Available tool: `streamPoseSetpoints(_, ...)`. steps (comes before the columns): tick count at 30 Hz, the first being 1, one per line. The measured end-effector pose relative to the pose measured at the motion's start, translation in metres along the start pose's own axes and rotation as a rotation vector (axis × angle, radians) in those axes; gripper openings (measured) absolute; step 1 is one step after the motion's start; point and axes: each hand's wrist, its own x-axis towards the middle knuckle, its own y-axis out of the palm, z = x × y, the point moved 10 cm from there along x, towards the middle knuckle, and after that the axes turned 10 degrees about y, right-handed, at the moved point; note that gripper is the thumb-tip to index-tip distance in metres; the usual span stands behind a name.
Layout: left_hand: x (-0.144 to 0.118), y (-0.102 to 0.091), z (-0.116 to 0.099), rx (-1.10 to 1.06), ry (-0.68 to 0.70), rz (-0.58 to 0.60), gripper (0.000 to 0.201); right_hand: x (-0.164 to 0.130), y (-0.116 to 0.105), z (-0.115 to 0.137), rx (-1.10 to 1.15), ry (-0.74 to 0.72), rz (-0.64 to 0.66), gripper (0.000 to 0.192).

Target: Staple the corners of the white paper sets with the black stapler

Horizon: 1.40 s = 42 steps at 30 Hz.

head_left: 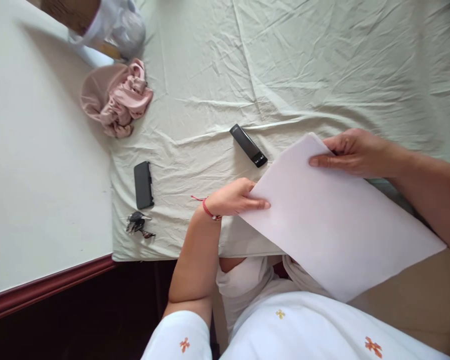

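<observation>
Head view: both hands on paper.
Left hand: pinching near corner.
Right hand: fingers closed on far corner.
Surface: wrinkled sheet; stapler just beyond paper.

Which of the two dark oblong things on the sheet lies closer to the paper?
The slanted black stapler, just beyond the paper; the black phone lies farther left, beside the keys.

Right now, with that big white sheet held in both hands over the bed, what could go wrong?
1. The white sheet of paper is pinched only along its upper edge by the left hand and right hand; its lower part overhangs the bed, so it might sag or crease.
2. The black stapler lies just beside the paper's edge; a sweep could knock it.
3. The keys sit near the bed's edge and might slide off.
</observation>
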Motion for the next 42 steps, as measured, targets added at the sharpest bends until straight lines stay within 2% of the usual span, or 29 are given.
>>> streamPoseSetpoints(4, -0.002, -0.034, 0.018, -0.130, 0.036, -0.273, 0.037, -0.005, -0.024, -0.007, -0.005, 0.128, -0.147, 0.070)
streamPoseSetpoints(6, -0.004, -0.045, 0.023, -0.176, 0.089, -0.375, 0.038, -0.008, -0.034, -0.012, -0.022, 0.190, -0.202, 0.065)
streamPoseSetpoints(13, -0.012, -0.058, 0.025, -0.189, 0.203, -0.594, 0.028, -0.007, -0.044, -0.027, -0.062, 0.333, -0.244, 0.063)
streamPoseSetpoints(15, -0.015, -0.062, 0.024, -0.116, 0.236, -0.711, 0.022, -0.007, -0.048, -0.032, -0.065, 0.377, -0.265, 0.068)
streamPoseSetpoints(19, -0.036, -0.071, 0.011, 0.168, 0.393, -1.117, 0.013, -0.010, -0.053, -0.031, 0.010, 0.353, -0.307, 0.072)
streamPoseSetpoints(21, -0.042, -0.067, -0.002, 0.340, 0.498, -1.211, 0.015, -0.013, -0.056, -0.029, 0.051, 0.330, -0.336, 0.073)
streamPoseSetpoints(23, -0.042, -0.060, -0.017, 0.530, 0.634, -1.191, 0.024, -0.014, -0.057, -0.028, 0.089, 0.314, -0.349, 0.075)
streamPoseSetpoints(25, -0.039, -0.051, -0.030, 0.698, 0.778, -1.120, 0.040, -0.015, -0.056, -0.028, 0.124, 0.311, -0.346, 0.076)
streamPoseSetpoints(28, -0.032, -0.045, -0.034, 0.792, 0.896, -1.008, 0.049, -0.014, -0.053, -0.028, 0.167, 0.326, -0.338, 0.073)
streamPoseSetpoints(31, -0.027, -0.049, -0.029, 0.724, 0.892, -0.965, 0.041, -0.015, -0.053, -0.025, 0.174, 0.333, -0.350, 0.068)
streamPoseSetpoints(37, -0.033, -0.058, -0.025, 0.647, 0.843, -1.026, 0.029, -0.021, -0.059, -0.022, 0.178, 0.315, -0.406, 0.063)
streamPoseSetpoints(42, -0.032, -0.059, -0.025, 0.593, 0.868, -1.027, 0.028, -0.021, -0.063, -0.028, 0.157, 0.340, -0.410, 0.073)
